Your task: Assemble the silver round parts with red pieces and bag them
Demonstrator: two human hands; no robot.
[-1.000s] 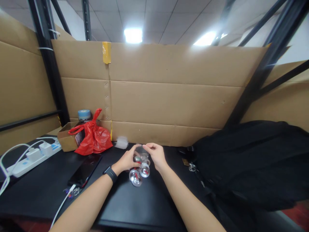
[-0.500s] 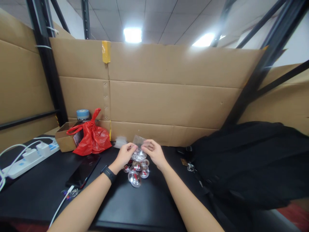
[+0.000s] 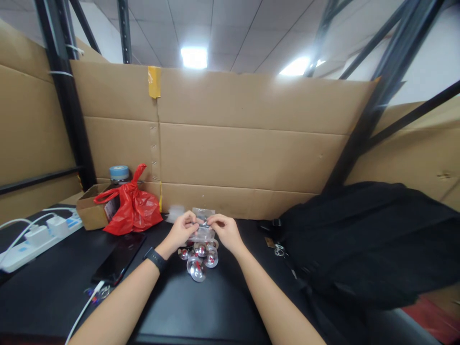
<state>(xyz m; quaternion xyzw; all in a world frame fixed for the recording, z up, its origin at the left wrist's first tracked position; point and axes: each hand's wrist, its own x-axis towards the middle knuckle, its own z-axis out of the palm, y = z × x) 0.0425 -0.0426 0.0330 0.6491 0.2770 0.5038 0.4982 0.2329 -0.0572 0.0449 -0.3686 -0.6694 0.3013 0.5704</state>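
Between my two hands is a small clear plastic bag (image 3: 203, 234), its upper part standing against the cardboard behind. My left hand (image 3: 182, 231) pinches the bag's left side, thumb and fingers together. On the right side, my right hand (image 3: 227, 232) closes its fingertips on the same bag. Whatever lies between the fingertips is too small to make out. Just below the bag, several shiny round silver pieces with red marks (image 3: 198, 271) lie in a cluster on the black table (image 3: 201, 311). The bag partly hides the rear ones.
At left stand a red plastic bag (image 3: 134, 211), a cardboard box (image 3: 89, 211), a phone (image 3: 120, 258) on a white cable and a power strip (image 3: 21, 251). A white plastic packet (image 3: 176, 213) lies behind my left hand. A black backpack (image 3: 359, 244) fills the right.
The whole view has shifted slightly. The clear bag now sits flatter and more spread below my fingers, and my hands remain on it. The silver pieces keep their arrangement.
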